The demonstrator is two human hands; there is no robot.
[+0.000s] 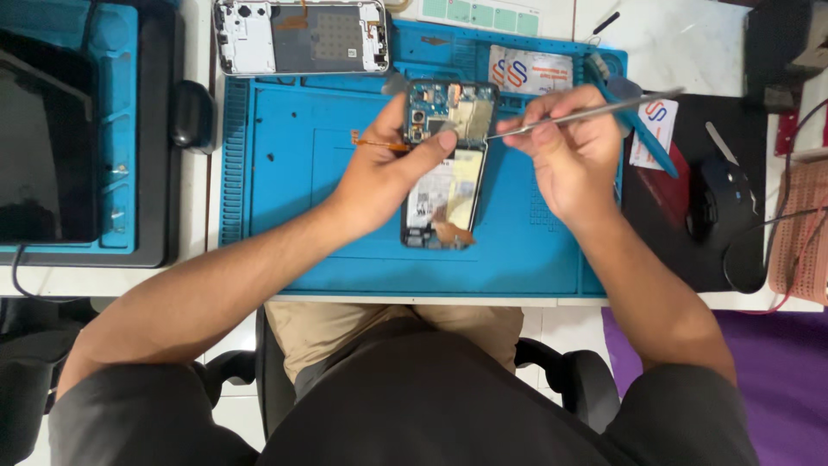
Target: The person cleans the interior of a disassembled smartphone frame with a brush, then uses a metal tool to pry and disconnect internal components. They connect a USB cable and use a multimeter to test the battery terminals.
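An opened smartphone (448,173) with its back off lies upright on a blue work mat (285,164), its circuit board and battery exposed. My left hand (388,168) grips the phone's left side, thumb pressed on the board near the camera. My right hand (573,147) pinches a thin metal tool (595,110) whose tip touches the upper right part of the board. An orange flex cable (379,143) sticks out to the left of the phone, under my left hand.
A removed phone frame (302,36) lies at the mat's top edge. Left is a dark tray (86,129) with blue trim and a black puck (191,114). Blue tweezers (642,129), white cards (530,71), a black mouse (720,198) and a mouse pad lie to the right.
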